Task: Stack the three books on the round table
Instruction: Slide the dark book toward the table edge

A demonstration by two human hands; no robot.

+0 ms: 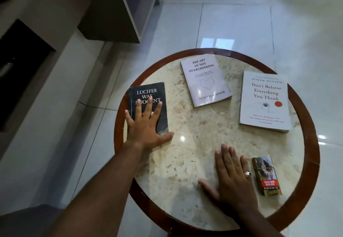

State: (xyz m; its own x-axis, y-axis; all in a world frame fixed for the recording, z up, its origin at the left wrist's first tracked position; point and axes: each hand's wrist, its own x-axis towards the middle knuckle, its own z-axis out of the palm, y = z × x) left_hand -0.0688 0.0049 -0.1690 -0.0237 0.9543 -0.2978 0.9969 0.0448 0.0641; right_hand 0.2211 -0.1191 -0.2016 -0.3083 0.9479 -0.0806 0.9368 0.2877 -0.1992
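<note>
- The left hand (146, 125) is laid flat, palm down, on the lower half of the dark book (148, 107), at about 9 o'clock on the round table (306, 171). Its fingers (138, 109) are spread wide and pointed toward 12 o'clock, the thumb is stretched out toward 3 o'clock onto the marble just below the book's near edge, and nothing is gripped.
- The left forearm is extended in from 7 o'clock, crossing the wooden rim.
- The dark book, titled "Lucifer Was Innocent", is lying flat and cover up, with its long axis run from 6 to 12 o'clock and its left edge just over the wooden rim.
- The white book with the heart (206, 81) is seen flat near 12 o'clock, its long axis tilted toward 11 o'clock, apart from the other two.
- The right hand (232, 179) is rested flat on the bare marble at about 5 o'clock, with the fingers loosely spread and pointed toward 12 o'clock; a ring (248, 174) is worn, and nothing is held.
- The small pack (266, 176) is lying just beside that hand, at its 3 o'clock.
- The larger white book (264, 101) is lying flat at about 2 o'clock, its long axis nearly 6 to 12 o'clock.
</note>
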